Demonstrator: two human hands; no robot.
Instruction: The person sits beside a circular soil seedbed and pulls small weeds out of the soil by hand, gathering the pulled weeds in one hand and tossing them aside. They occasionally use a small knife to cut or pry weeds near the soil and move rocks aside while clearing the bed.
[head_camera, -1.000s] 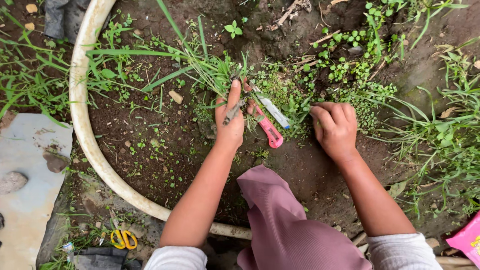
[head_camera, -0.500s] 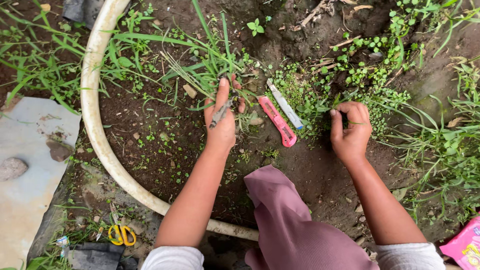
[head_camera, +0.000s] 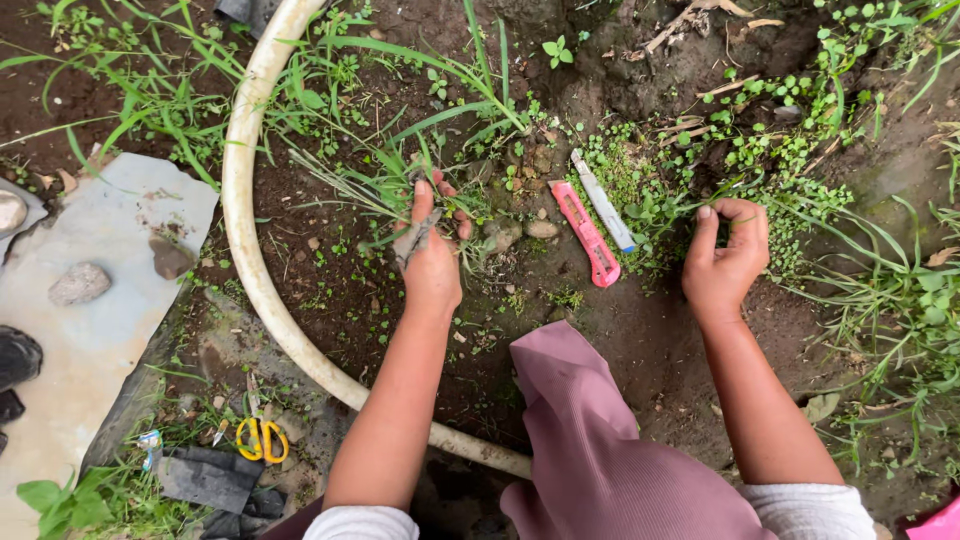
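Dark, damp garden soil (head_camera: 350, 290) is filling the head view, dotted with small weeds and stones. A tuft of long-bladed grass (head_camera: 400, 185) is sitting in the soil just ahead of the left hand (head_camera: 432, 255), and the fingers (head_camera: 425, 200) of that hand are closing around the base of the tuft, clamping the stems together with a thin greyish strip pressed along the palm. The right hand (head_camera: 725, 265) is hovering over a patch of small round-leaved weeds (head_camera: 770, 150), its fingers (head_camera: 748, 215) curling toward the thumb and pinching together; whether any sprig is caught between them cannot be told.

Between the two sets of fingers, nearer the right ones, a pink utility knife (head_camera: 585, 232) is lying flat on the soil with its blade extended toward the top of the view. Two small stones are lying just right of the left fingers. A pale hose (head_camera: 250, 250) is curving around to the left of the left fingers and running back under the left forearm. Further left, a grey slab (head_camera: 100, 330) is carrying a few stones. Well behind the left fingers, near the elbow, yellow-handled scissors (head_camera: 260, 438) are lying on the ground. A mauve cloth (head_camera: 590, 440) is hanging between the forearms.
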